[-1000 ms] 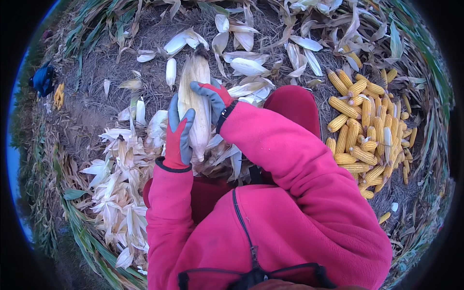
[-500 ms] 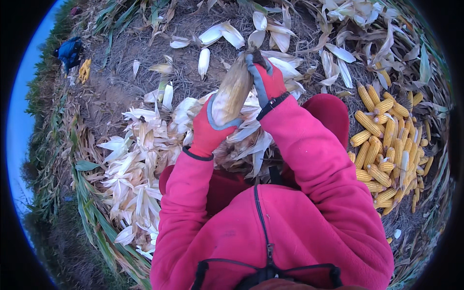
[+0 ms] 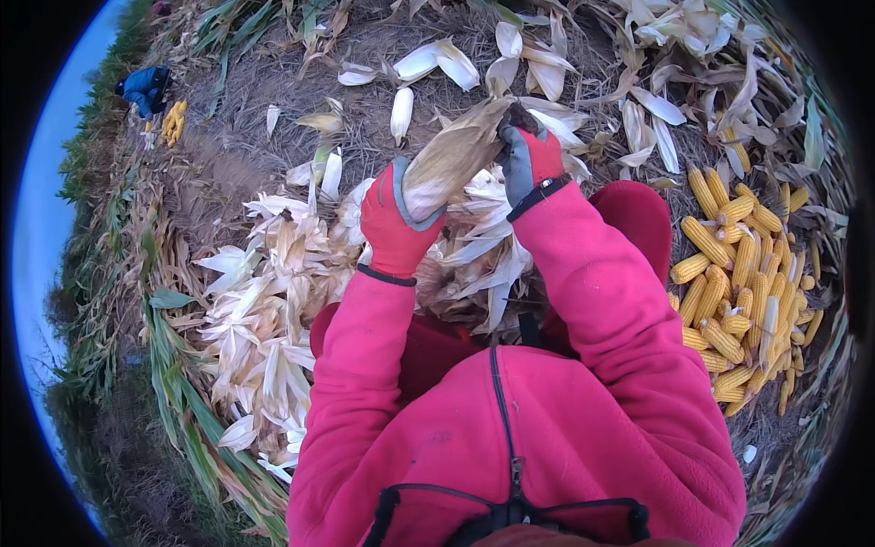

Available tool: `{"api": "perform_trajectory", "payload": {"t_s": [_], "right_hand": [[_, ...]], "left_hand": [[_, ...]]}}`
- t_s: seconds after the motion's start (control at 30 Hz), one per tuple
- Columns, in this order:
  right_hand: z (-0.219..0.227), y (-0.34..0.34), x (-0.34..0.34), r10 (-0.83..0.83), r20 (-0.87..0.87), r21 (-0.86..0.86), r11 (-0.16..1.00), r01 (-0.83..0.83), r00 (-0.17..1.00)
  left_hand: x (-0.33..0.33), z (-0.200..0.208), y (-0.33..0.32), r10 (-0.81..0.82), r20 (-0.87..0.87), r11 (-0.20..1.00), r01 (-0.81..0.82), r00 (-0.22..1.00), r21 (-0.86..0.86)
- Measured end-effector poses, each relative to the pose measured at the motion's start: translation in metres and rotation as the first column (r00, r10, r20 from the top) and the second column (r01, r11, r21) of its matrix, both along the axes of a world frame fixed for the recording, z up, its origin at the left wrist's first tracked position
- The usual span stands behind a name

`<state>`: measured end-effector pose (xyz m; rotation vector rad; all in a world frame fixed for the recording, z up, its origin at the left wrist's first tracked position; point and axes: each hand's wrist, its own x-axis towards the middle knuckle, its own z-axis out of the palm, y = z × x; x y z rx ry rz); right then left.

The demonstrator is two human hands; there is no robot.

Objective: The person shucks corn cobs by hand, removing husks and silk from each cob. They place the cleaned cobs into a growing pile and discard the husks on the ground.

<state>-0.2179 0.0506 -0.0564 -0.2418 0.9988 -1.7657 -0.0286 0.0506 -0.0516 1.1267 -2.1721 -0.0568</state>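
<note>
Ear of corn [image 3: 456, 162]: betw. my 2 hands, out in front of me; tan husk wrapped round it, tilted, dark end to upper R, paler end to lower L.
Left hand [image 3: 398, 226]: red/grey glove, cupped round the pale end of the ear.
Right hand [image 3: 531, 166]: matching glove, closed in on the dark end; some fingertips hidden, can't see exact grip.
Husk pile [image 3: 264, 319]: pale, dry, heaped on my L & running in below the ear, betw. my arms.
Loose husks [image 3: 437, 62]: a few whitish pcs scattered on the ground past the ear.
Cob pile [image 3: 747, 292]: bare yellow cobs stacked on my R, well apart from both hands.
Pink jacket [image 3: 556, 410]: on me, dark zip down the front.
Red trousers [image 3: 645, 219]: knee pokes out next to my R forearm.
Green leaves [image 3: 178, 383]: long strips beyond the husk pile, L side.
Far upper L: small yellow heap [image 3: 174, 123] near a blue shape [image 3: 146, 88], too small to make out.
</note>
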Motion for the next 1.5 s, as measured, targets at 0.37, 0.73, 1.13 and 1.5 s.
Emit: {"api": "perform_trajectory", "payload": {"t_s": [0.37,0.73,1.13,1.5], "right_hand": [[0.010,0.021,0.027,0.476,0.783,-0.476,0.873,-0.107,0.400],[0.008,0.012,0.028,0.518,0.793,-0.507,0.853,-0.122,0.321],[0.019,0.026,0.051,0.578,0.676,-0.388,0.806,-0.447,0.456],[-0.002,0.032,0.050,0.783,0.077,-0.218,0.617,-0.756,0.617]], "left_hand": [[-0.007,-0.035,0.018,0.430,-0.854,0.102,0.924,0.294,0.370],[-0.035,0.009,-0.014,0.245,-0.814,0.740,0.442,0.526,0.507],[0.033,-0.138,-0.096,0.394,-0.558,0.021,0.600,0.730,0.800],[0.011,-0.024,-0.101,0.581,-0.714,0.560,0.444,0.392,0.699]]}}
